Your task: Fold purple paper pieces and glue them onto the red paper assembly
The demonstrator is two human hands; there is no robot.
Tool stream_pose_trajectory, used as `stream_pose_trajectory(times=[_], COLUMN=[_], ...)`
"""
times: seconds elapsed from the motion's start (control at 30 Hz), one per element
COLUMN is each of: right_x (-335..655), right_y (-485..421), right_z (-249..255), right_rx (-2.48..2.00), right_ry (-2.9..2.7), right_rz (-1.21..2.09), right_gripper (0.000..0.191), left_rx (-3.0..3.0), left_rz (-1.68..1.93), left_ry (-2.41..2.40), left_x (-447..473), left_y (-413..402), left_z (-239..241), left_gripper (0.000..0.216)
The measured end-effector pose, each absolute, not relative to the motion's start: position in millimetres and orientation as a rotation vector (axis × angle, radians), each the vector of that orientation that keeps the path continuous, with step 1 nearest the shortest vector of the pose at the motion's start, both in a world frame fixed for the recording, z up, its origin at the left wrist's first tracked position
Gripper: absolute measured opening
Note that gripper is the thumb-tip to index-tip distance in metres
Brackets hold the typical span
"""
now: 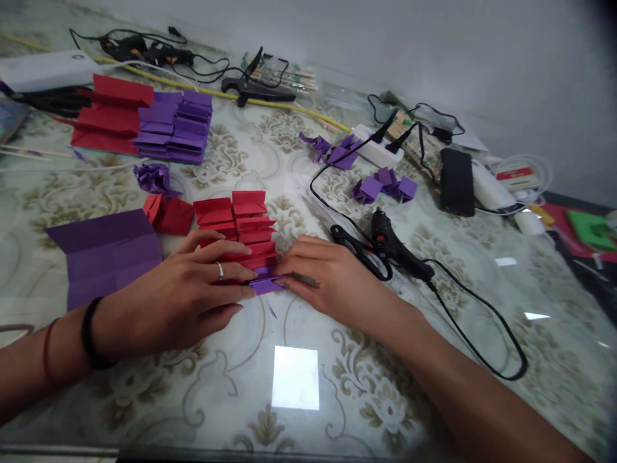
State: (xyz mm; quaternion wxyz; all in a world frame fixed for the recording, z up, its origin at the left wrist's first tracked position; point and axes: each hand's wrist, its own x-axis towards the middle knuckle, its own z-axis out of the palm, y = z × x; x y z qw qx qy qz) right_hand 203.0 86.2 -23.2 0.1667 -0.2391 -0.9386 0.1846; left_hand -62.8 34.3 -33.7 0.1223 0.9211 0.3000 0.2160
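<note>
My left hand (193,289) and my right hand (328,276) meet over a small folded purple paper piece (267,283) on the glass-topped table. Fingers of both hands press flat on it, the left from the left side, the right from the right. Just behind the hands lies a stack of folded red paper pieces (241,222). A creased purple sheet (103,254) lies left of my left wrist. My left hand wears a ring, with black and red bands on its wrist.
A black glue gun (393,244) with its cable and black scissors (359,251) lie right of my right hand. Folded red and purple stacks (144,122) sit at the back left, loose purple pieces (380,186), a power strip (376,151) and a phone (457,181) at the back right.
</note>
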Motion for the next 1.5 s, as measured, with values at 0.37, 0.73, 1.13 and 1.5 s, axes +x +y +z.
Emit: stream_pose_trajectory(times=[0.37, 0.73, 1.13, 1.5], right_x=[204, 203, 201, 189], right_y=[79, 70, 69, 57], right_z=[-29, -37, -37, -34], right_rx=[-0.788, -0.864, -0.887, -0.995], right_ry=[-2.549, -2.331, -2.366, -2.302], right_rz=[0.527, 0.676, 0.671, 0.583], right_gripper=[0.015, 0.006, 0.009, 0.014], left_rx=[2.694, 2.597, 2.676, 2.519], left_rz=[0.626, 0.599, 0.449, 0.714], left_ry=[0.913, 0.932, 0.954, 1.230], left_x=[-61, -63, -62, -96], left_y=[31, 34, 24, -13], left_z=[-28, -19, -18, 6], left_gripper=[0.022, 0.015, 0.022, 0.030])
